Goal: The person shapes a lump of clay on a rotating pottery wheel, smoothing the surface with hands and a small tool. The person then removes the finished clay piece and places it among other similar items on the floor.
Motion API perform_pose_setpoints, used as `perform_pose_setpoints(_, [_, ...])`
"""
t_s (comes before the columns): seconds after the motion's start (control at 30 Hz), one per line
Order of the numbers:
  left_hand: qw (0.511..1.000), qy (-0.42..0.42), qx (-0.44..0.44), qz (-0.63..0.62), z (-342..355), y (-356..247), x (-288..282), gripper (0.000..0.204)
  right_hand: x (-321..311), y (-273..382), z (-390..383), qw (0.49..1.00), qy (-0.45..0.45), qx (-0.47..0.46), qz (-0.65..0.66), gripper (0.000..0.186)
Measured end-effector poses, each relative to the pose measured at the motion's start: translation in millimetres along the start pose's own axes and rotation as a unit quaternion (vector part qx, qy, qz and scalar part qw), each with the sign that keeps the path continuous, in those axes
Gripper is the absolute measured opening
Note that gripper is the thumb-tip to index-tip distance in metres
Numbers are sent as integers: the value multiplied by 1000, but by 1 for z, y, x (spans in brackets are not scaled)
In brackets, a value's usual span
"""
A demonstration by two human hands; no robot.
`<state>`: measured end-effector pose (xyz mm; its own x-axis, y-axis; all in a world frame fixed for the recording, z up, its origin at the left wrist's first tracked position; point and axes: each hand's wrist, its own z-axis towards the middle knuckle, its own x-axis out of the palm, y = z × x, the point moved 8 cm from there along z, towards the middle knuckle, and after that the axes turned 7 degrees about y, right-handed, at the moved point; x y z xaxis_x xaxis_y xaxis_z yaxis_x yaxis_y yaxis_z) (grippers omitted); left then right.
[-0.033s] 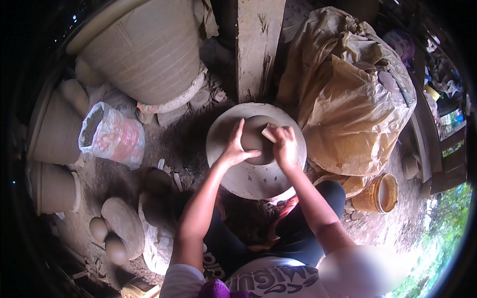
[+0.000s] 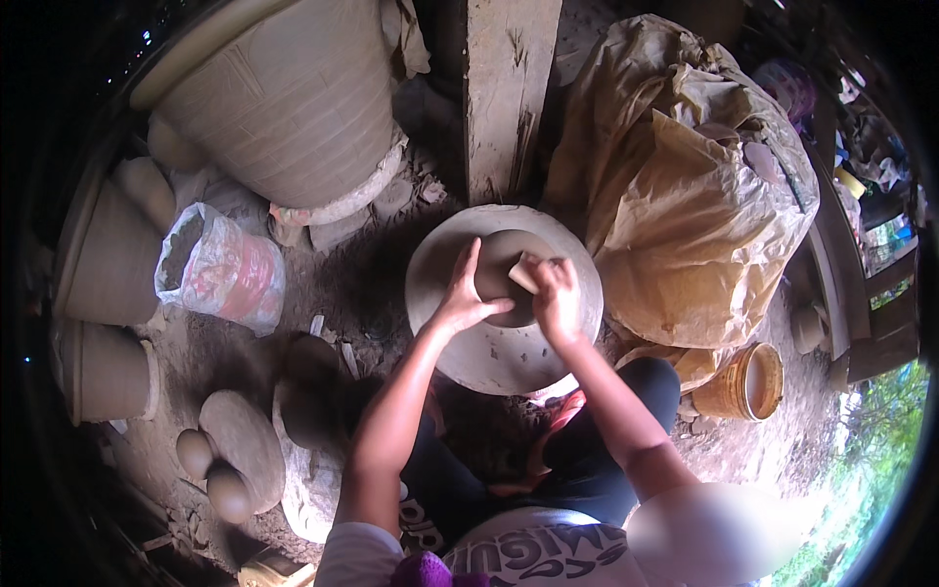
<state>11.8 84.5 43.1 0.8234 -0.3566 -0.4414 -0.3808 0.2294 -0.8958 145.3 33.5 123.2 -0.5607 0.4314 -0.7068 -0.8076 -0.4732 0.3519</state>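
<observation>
Most of the place is dim and brown. Strong daylight comes from the lower right of the wheel [image 2: 489,364], where the leaves [image 2: 885,460] glow green and the floor [image 2: 729,455] turns nearly white with glare. The tan sheet [image 2: 675,254] to the right of the wheel catches soft light. Dark shadows sit to the lower left of the wheel. The fingers [image 2: 467,262] over the wheel look quite clear. Far out from the wheel, straight edges bend, and the corners go black. A smooth, pale, blurry patch hides a spot to the wheel's lower right.
</observation>
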Motion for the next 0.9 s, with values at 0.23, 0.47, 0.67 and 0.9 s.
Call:
perform_pose_setpoints(0.23, [1000,-9,-12,9,1,5,-1,118,-4,0,0,998,-18,3,64,39])
perform_pose_setpoints(0.47, [1000,-2,-7,19,3,7,3,118,1,26,-10,995,-17,-100,22,47])
perform_pose_setpoints(0.67, [1000,-24,7,-13,3,6,-5,117,-3,-17,0,996,-46,66,32,39])
perform_pose_setpoints(0.9, [999,-17,-40,-2,1,14,3,114,9,19,-18,994,15,-87,58,44])
